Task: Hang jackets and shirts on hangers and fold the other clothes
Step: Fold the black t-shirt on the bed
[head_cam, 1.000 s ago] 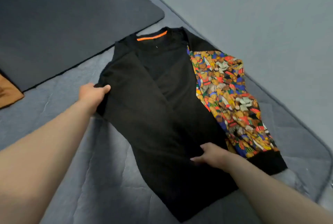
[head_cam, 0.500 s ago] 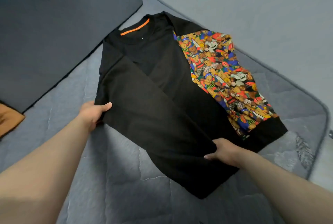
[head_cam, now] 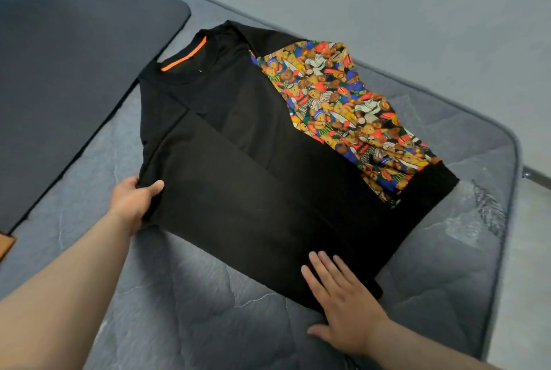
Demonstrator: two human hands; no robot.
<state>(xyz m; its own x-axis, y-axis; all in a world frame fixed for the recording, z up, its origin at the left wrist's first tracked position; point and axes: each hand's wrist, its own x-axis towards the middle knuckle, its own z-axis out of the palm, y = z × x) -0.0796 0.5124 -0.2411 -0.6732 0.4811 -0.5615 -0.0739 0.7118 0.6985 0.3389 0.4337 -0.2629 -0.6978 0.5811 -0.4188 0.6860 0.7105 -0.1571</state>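
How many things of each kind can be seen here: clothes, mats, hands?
Clothes: 1, the black top with a teddy-bear printed sleeve
Mats: 2, the dark mat and the grey quilted mat
Hands: 2, left hand, right hand
Total: 5

Sweater (head_cam: 268, 167) lies on the quilt (head_cam: 179, 310), neck toward 11 o'clock, w/ one side folded over its middle. Mat (head_cam: 74, 71) at 10 o'clock. Left hand (head_cam: 134, 199) at sweater's 9 o'clock edge, right hand (head_cam: 343, 301) on its 5 o'clock hem.
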